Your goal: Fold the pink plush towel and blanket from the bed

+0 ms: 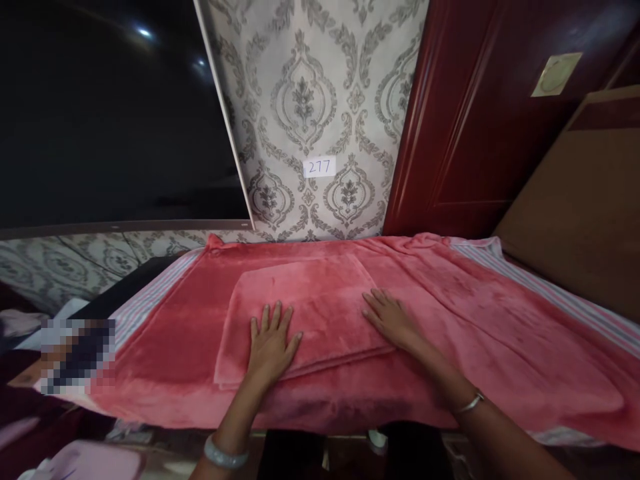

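A folded pink plush cloth (320, 313) lies flat on a larger pink blanket (170, 333) of the same kind, its layered edge facing me. My left hand (273, 343) rests palm down on the cloth's left part, fingers spread. Over at the cloth's right edge, my right hand (390, 317) is also laid flat, fingers stretched out. Neither hand grips anything.
Striped fabric (155, 290) shows along the blanket's sides. A television (110, 120) hangs at left on the patterned wall, which bears a paper label (319, 167). At right stand a dark red door panel (470, 120) and a cardboard box (585, 207). A pink stool-like object (95, 460) is below left.
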The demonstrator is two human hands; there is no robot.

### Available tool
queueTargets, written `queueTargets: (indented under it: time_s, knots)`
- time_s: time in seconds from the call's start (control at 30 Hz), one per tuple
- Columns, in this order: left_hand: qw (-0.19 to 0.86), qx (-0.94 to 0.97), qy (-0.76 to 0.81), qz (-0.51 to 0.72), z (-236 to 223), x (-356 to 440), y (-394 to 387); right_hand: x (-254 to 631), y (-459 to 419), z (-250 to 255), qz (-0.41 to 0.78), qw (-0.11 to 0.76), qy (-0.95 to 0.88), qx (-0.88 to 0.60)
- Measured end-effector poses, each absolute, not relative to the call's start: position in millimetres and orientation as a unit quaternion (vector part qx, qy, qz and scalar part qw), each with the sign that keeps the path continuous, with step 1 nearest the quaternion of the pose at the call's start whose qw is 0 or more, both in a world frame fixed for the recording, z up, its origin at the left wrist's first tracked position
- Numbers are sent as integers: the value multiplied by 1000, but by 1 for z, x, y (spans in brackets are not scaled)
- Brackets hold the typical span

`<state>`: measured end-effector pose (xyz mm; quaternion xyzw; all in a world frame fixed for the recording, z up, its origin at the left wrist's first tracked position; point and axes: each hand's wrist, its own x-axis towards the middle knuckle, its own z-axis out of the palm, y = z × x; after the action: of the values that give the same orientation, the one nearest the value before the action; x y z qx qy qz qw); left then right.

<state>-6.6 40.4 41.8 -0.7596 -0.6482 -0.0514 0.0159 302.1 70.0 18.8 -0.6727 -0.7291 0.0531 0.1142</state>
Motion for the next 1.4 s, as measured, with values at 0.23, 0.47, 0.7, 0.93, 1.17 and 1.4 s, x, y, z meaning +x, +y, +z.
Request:
queueTargets:
  time_s: [0.23,0.47,0.7,0.93,1.17,1.4]
  knots:
    - [-27,-766,-638,-77,109,-20,99,221,132,82,20,151,-783,-603]
    - [53,-664,-739,-96,90,-32,157,176,179,72,33,136,-803,-579]
    - [57,-647,-752,-113,47,-37,159,216,203,46,59,128,-756,-640]
    - [61,-644,-754,-115,49,-37,163,262,216,31,69,155,-680,-713]
    - [47,-642,-753,-141,50,-38,159,266,224,13,75,208,-661,-717]
    - [31,-640,-757,-128,61,-37,156,272,218,24,95,218,-658,-715]
